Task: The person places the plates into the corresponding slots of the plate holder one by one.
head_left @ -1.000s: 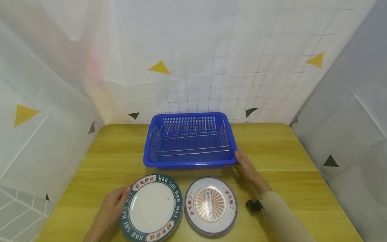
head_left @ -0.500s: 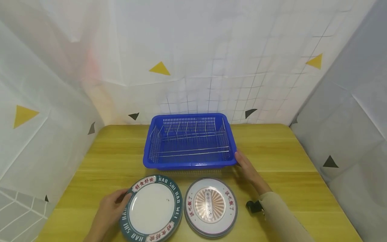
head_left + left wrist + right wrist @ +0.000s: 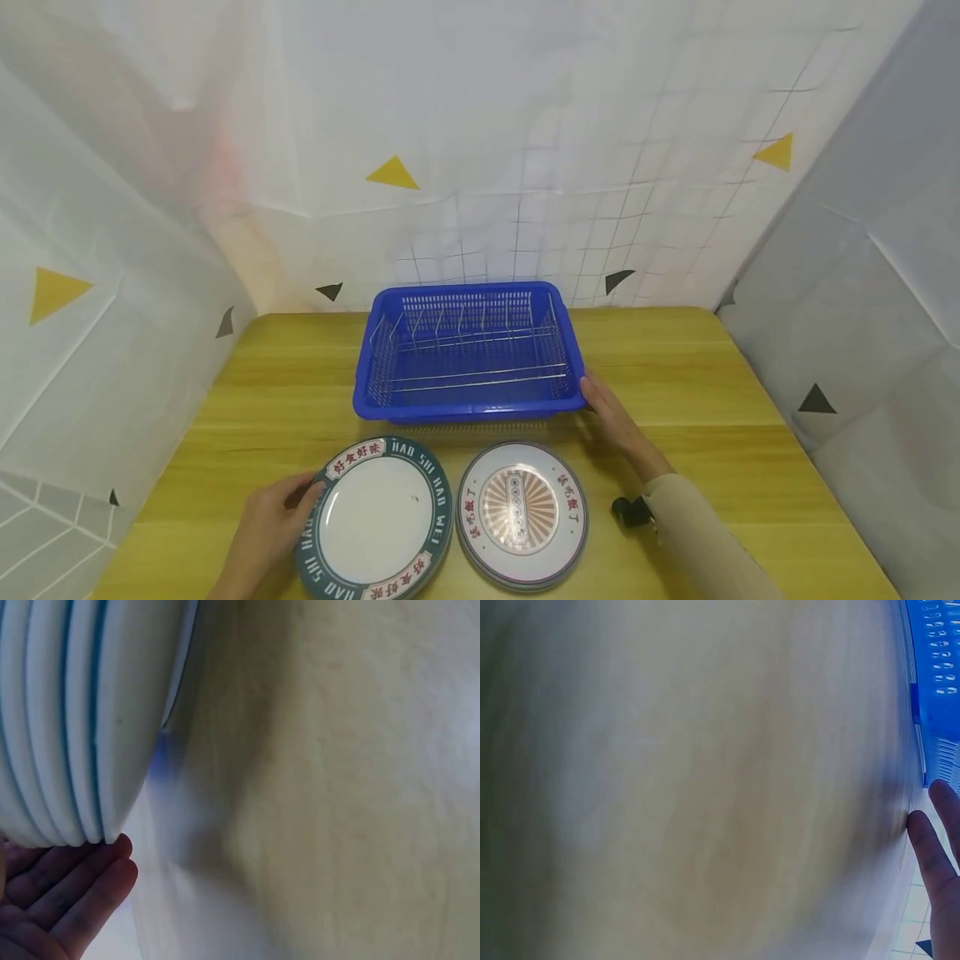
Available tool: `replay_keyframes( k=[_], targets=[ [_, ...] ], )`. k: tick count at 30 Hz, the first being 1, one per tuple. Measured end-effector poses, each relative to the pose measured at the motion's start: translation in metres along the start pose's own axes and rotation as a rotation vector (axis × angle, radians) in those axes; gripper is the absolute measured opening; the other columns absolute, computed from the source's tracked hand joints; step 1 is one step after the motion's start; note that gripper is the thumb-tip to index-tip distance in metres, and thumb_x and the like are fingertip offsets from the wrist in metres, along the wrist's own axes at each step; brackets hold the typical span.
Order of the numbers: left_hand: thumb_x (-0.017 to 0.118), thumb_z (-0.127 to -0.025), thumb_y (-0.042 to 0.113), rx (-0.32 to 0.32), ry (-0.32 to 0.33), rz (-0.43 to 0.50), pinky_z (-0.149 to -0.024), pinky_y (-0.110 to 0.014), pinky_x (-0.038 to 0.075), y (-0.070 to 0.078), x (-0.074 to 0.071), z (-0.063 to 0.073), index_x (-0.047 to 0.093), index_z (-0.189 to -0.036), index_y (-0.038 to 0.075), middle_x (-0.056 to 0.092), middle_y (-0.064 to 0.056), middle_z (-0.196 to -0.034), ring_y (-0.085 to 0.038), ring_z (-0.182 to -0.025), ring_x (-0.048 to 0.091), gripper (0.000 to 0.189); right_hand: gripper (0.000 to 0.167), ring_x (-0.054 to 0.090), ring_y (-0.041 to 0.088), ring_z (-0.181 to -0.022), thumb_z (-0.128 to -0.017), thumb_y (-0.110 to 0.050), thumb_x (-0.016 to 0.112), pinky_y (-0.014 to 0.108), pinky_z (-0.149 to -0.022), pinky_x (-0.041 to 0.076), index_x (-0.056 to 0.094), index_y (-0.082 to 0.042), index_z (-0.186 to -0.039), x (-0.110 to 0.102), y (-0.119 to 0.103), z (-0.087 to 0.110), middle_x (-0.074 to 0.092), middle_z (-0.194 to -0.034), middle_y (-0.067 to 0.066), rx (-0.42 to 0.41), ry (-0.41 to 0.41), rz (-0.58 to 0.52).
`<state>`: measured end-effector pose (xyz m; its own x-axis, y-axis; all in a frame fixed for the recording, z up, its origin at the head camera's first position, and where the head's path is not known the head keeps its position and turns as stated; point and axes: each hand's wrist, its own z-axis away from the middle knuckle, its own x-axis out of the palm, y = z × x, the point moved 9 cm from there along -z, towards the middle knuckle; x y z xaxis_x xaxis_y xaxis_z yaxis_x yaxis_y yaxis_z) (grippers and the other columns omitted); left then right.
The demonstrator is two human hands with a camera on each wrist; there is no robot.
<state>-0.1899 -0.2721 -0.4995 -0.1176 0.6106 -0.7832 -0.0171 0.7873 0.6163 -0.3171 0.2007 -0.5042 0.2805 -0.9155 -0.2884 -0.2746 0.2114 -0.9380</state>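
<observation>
My left hand [image 3: 268, 523] rests at the left edge of a stack of large plates [image 3: 373, 521], white with lettered green rims. In the left wrist view, its extended fingers [image 3: 90, 900] touch the edges of the stacked plates [image 3: 82, 727]. My right hand [image 3: 617, 423] touches the front right corner of a blue plastic basket [image 3: 472, 411], its fingers [image 3: 930, 851] fairly straight in the right wrist view. A wire dish rack [image 3: 480, 382] stands inside the basket. Right of the large plates lies a stack of smaller plates [image 3: 522, 515] with a sunburst pattern.
Everything stands on a wood-grain table [image 3: 675, 358]. A small black object [image 3: 632, 512] lies beside the right sleeve [image 3: 697, 533]. White sheeting [image 3: 480, 100] with yellow and black triangles encloses the back and sides.
The left hand's fingers have shifted slightly at the rim of the large plates. The right hand stays at the basket corner; basket and plates keep their places while the view moves a little.
</observation>
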Motion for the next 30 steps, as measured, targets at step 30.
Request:
replay_keyframes(
  k=[30],
  targets=[
    [0.065,-0.094,0.014,-0.089,0.184,0.023,-0.054,-0.017,0.053,0.014,-0.049,0.009,0.071,-0.11,0.001,0.074,-0.016,-0.095,-0.014,-0.069,0.067,0.022,0.056,0.042,0.047,-0.133,-0.109,-0.03,0.021,0.014,-0.101,0.04,0.017,0.001,-0.155,-0.001,0.002,0.0,0.034,-0.152,0.028,-0.009,0.018,0.027]
  ],
)
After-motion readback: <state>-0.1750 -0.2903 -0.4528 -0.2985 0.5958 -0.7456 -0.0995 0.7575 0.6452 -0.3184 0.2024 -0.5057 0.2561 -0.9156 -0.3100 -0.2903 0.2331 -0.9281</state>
